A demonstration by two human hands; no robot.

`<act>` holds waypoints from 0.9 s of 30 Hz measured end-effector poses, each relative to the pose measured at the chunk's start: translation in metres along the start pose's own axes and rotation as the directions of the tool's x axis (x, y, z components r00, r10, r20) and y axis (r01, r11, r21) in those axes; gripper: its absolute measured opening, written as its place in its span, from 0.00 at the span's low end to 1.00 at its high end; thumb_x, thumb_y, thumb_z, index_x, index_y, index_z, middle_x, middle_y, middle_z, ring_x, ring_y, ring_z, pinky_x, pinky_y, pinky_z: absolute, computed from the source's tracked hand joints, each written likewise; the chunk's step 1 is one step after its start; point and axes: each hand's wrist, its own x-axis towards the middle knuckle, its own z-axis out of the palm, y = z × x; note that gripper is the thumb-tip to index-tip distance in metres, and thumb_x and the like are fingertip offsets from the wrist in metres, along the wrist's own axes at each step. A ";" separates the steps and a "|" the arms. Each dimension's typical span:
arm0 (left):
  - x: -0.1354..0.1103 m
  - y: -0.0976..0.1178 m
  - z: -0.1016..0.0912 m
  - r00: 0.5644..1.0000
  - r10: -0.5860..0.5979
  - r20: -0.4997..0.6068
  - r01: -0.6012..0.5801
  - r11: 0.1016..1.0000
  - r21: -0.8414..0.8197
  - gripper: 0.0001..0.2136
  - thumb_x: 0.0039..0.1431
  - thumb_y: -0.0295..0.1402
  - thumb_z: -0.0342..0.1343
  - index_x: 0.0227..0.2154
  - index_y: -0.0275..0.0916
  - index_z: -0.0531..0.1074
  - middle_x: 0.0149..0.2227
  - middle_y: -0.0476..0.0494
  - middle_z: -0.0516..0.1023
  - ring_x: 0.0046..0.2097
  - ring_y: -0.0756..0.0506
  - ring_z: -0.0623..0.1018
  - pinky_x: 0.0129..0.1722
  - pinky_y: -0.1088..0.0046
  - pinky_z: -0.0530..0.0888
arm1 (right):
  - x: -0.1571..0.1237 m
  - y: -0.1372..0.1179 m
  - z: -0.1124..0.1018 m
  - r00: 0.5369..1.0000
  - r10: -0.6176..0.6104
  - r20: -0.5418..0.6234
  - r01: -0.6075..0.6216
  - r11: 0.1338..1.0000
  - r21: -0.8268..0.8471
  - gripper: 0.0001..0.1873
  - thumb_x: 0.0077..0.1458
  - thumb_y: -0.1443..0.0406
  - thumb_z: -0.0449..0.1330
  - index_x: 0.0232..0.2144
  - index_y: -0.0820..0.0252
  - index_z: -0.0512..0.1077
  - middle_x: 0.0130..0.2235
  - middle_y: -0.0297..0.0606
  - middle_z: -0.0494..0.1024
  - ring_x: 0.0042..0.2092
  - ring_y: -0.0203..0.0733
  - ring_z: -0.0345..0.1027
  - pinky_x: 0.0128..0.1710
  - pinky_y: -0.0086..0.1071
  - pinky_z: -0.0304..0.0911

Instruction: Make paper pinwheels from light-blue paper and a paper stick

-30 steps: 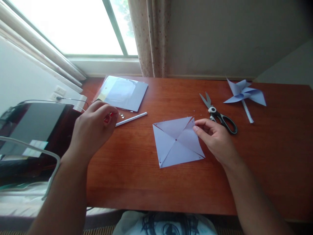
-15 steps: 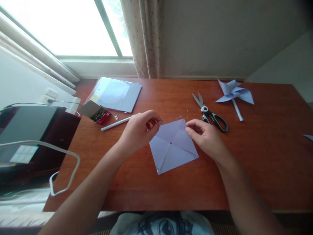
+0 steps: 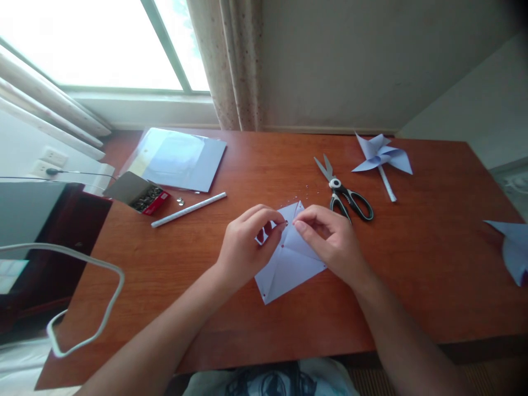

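Note:
A pale blue paper square (image 3: 289, 267), cut along its diagonals, lies on the wooden table (image 3: 231, 308) in front of me. My left hand (image 3: 247, 245) is pinched over the paper's upper left flap, holding something small and shiny at its fingertips, likely a pin. My right hand (image 3: 330, 239) is closed on the top corner flap, folding it toward the centre. The fingertips of both hands nearly meet above the paper.
Black-handled scissors (image 3: 344, 192) lie just right of my hands. Farther right are a finished blue pinwheel (image 3: 381, 157) and another blue paper piece (image 3: 511, 247) at the table's edge. On the left are a white stick (image 3: 188, 209), an open box of pins (image 3: 142, 195) and a paper pack (image 3: 177, 159).
My left hand came from the pin box at the left over to the paper. My right hand moved a corner flap inward, and the view shifted right.

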 end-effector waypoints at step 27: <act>-0.002 0.005 0.001 0.974 -0.141 0.177 0.182 0.954 -0.239 0.07 0.63 0.29 0.56 0.29 0.37 0.72 0.24 0.50 0.73 0.25 0.53 0.71 0.26 0.78 0.68 | -0.003 -0.006 0.005 0.994 0.076 0.082 -0.083 0.993 0.080 0.06 0.59 0.67 0.60 0.29 0.57 0.74 0.29 0.33 0.77 0.32 0.38 0.71 0.33 0.31 0.65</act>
